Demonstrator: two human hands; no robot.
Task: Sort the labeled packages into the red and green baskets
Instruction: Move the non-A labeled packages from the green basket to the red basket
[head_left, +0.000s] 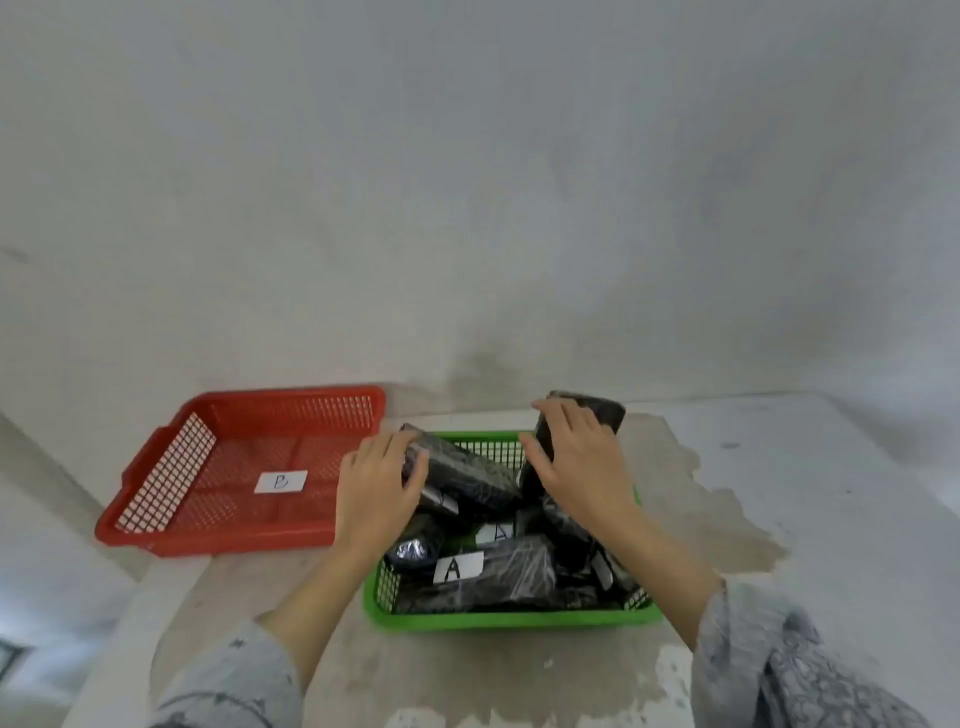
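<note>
A green basket (509, 619) in front of me holds several black wrapped packages; one at the front shows a white label "A" (458, 567). My left hand (376, 488) grips a black package (467, 475) lying tilted over the basket's left side. My right hand (582, 457) holds another black package (597, 413) standing upright at the basket's far edge. The red basket (171, 535) sits to the left and contains only a white card marked "B" (281, 481).
Both baskets rest on a worn, stained concrete surface (779, 493) against a pale wall. The surface drops off at the left edge near the red basket. Patterned grey sleeves cover both forearms at the bottom.
</note>
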